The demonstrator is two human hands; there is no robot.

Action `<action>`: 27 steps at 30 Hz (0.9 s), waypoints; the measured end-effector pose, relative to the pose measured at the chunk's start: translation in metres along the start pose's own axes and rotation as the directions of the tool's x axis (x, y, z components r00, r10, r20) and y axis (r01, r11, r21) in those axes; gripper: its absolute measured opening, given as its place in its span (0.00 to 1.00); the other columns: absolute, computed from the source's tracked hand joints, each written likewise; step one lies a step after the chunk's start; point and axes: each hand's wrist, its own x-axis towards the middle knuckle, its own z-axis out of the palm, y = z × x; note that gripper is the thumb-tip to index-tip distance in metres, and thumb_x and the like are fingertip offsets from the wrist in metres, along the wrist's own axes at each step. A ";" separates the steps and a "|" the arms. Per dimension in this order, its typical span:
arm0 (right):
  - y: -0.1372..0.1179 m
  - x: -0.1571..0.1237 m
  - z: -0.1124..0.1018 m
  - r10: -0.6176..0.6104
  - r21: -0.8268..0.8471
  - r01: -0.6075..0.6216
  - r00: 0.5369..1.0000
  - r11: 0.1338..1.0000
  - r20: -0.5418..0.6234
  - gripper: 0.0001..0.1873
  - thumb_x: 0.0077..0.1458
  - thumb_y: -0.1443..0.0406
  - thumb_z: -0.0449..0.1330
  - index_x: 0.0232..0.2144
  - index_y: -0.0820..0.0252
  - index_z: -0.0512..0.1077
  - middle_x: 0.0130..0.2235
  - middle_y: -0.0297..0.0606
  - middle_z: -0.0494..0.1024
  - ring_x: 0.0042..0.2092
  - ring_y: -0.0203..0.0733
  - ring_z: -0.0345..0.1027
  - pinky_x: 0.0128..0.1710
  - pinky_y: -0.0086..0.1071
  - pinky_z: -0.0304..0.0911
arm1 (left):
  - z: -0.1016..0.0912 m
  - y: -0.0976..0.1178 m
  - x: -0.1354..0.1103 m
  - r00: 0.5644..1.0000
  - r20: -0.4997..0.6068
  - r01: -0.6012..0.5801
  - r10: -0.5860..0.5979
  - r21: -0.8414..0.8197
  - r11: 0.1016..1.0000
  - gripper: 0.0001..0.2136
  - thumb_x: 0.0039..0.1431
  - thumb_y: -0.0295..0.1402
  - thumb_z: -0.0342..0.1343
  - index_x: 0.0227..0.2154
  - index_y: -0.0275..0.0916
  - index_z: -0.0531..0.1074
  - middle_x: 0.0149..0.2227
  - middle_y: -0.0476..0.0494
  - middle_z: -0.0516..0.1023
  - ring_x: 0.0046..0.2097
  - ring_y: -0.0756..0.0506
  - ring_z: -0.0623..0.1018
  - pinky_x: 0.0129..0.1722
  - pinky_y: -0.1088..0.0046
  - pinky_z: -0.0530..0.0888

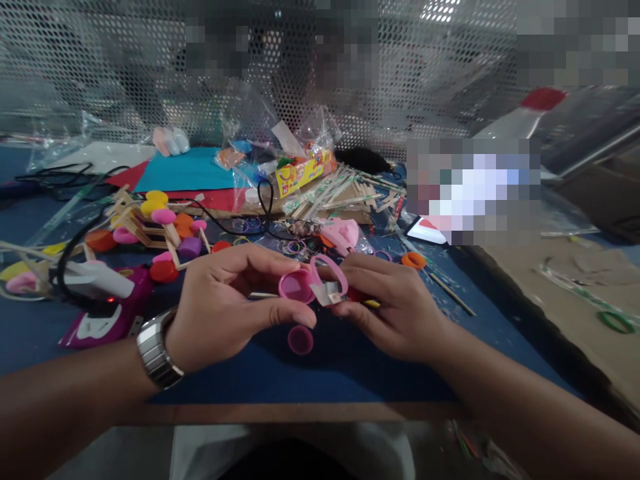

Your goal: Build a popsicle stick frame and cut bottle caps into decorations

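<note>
Near the middle, my left hand (220, 303), with a metal watch on its wrist, pinches a small pink round cup-like piece (296, 287) between thumb and fingers. My right hand (387, 300) faces it, closed on a pink plastic ring (336, 265) with a small whitish scrap (327, 293) at its lower side. The ring and the cup-like piece are close together; I cannot tell whether they are joined. Something red and yellow shows partly under my right fingers. Below the hands lies a smaller dark pink round piece (301, 339) on the blue tabletop (340, 380).
At left, stick models with coloured clay (160, 227) stand behind a purple device (110, 307) with a white plug. Farther back are blue paper (190, 170), a yellow box (303, 175), many sticks (340, 193) and a pink glue gun (343, 233). Cardboard (545, 300) lies right.
</note>
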 end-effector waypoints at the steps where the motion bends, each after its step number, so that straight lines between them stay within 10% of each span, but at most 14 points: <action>1: 0.000 0.000 0.000 -0.001 0.000 0.001 1.000 1.000 0.000 0.18 0.70 0.55 0.55 0.44 0.63 0.78 0.32 0.40 0.76 0.31 0.39 0.68 0.30 0.33 0.63 | 0.000 0.000 0.000 1.000 0.003 0.007 -0.007 -0.004 1.000 0.15 0.38 0.30 0.80 0.30 0.45 0.83 0.33 0.47 0.87 0.35 0.40 0.86 0.36 0.62 0.86; 11: 0.000 -0.001 0.001 0.003 0.019 -0.004 1.000 1.000 0.016 0.20 0.70 0.55 0.56 0.44 0.66 0.78 0.33 0.41 0.75 0.32 0.40 0.68 0.32 0.33 0.62 | 0.000 -0.003 -0.001 0.990 0.038 -0.135 0.134 0.020 0.991 0.17 0.38 0.27 0.79 0.33 0.42 0.83 0.33 0.47 0.87 0.34 0.44 0.87 0.35 0.73 0.86; 27: 0.000 -0.002 -0.001 -0.002 0.032 0.001 0.999 0.999 0.041 0.20 0.71 0.57 0.55 0.51 0.67 0.78 0.34 0.42 0.77 0.33 0.41 0.70 0.33 0.35 0.64 | -0.001 -0.002 -0.001 0.998 0.052 -0.043 0.042 0.022 0.999 0.15 0.38 0.31 0.80 0.31 0.45 0.83 0.34 0.47 0.87 0.36 0.41 0.86 0.36 0.66 0.85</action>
